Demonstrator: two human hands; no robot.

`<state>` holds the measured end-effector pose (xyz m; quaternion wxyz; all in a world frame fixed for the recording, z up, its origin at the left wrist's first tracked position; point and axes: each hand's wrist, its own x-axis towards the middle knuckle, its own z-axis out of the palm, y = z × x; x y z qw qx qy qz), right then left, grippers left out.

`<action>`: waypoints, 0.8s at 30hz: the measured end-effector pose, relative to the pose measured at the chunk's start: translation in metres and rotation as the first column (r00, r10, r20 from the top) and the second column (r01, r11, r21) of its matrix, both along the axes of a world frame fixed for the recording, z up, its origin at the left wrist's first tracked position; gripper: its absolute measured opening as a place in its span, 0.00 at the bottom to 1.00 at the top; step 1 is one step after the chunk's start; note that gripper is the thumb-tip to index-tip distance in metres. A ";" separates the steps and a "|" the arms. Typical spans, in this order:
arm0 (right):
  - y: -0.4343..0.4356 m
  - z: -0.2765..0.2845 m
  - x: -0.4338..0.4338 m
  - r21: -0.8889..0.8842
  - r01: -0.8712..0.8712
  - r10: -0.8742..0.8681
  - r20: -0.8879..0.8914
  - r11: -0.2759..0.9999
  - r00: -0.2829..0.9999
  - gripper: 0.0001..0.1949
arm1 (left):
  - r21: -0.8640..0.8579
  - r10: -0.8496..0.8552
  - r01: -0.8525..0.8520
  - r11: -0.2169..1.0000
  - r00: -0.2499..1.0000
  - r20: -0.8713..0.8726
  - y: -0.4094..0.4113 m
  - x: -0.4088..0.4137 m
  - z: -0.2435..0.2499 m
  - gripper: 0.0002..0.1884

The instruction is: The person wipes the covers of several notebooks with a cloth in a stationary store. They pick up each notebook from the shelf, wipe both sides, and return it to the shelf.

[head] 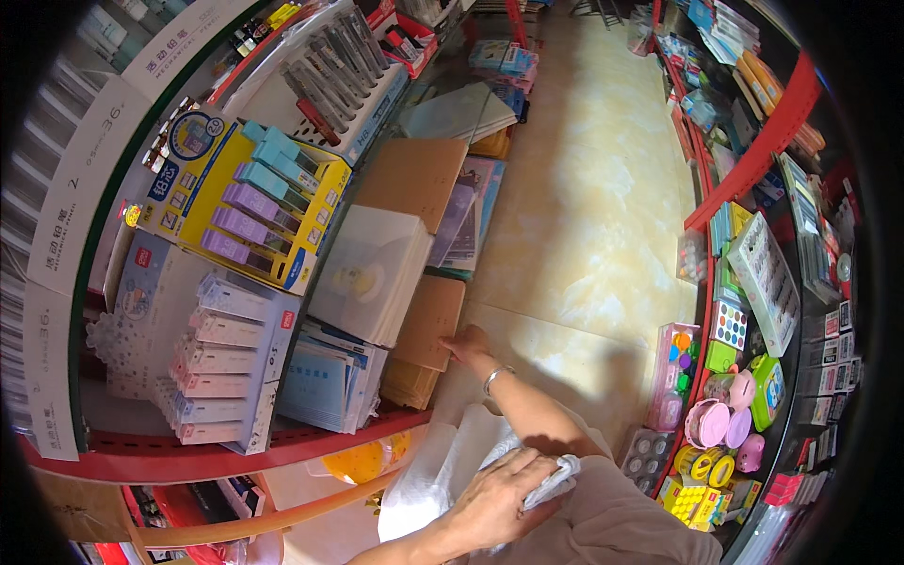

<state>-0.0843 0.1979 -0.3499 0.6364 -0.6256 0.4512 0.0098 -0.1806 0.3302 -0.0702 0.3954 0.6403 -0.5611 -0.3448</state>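
Observation:
My left hand [505,491] comes in from the lower left and holds a crumpled white cloth or tissue [554,484] in front of my body. My right hand [467,344], with a silver bracelet at the wrist, reaches to the edge of a brown board or folder [427,321] on the shelf at left. Its fingertips meet the edge; whether they grip it is unclear. Just behind lies a stack of translucent plastic folders [374,272]. Another brown board [409,176] lies farther along, and blue-covered booklets [318,381] sit nearer to me.
Boxed lead refills [244,226], pale boxed stationery [219,374] and a mechanical pencil stand [353,113] line the left shelf. A tiled floor aisle [586,212] runs between the racks. A red-framed rack [752,148] at right holds paint sets, tapes and pink containers [706,424].

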 end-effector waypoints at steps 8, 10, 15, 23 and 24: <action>0.003 -0.050 0.012 -0.183 -0.007 0.011 0.021 0.983 1.000 0.15 | 0.041 0.000 -0.001 0.999 1.000 0.021 -0.004 -0.010 0.004 0.16; 0.019 -0.053 0.015 -0.047 0.070 -0.066 0.095 0.996 0.993 0.16 | 0.013 0.011 -0.011 1.000 1.000 0.027 -0.005 -0.014 0.002 0.16; 0.020 -0.094 0.030 -0.056 -0.010 0.007 -0.040 0.998 0.999 0.17 | 0.038 0.041 -0.044 0.998 0.998 0.056 0.000 -0.016 -0.003 0.16; 0.003 -0.083 -0.029 0.178 0.028 -0.099 0.403 0.984 0.910 0.15 | 0.097 0.212 -0.213 0.972 0.977 0.022 -0.001 -0.015 0.012 0.15; -0.001 -0.067 -0.040 0.453 0.000 -0.218 0.429 0.891 0.877 0.15 | 0.212 0.319 -0.299 0.930 0.945 -0.069 0.005 -0.011 0.009 0.19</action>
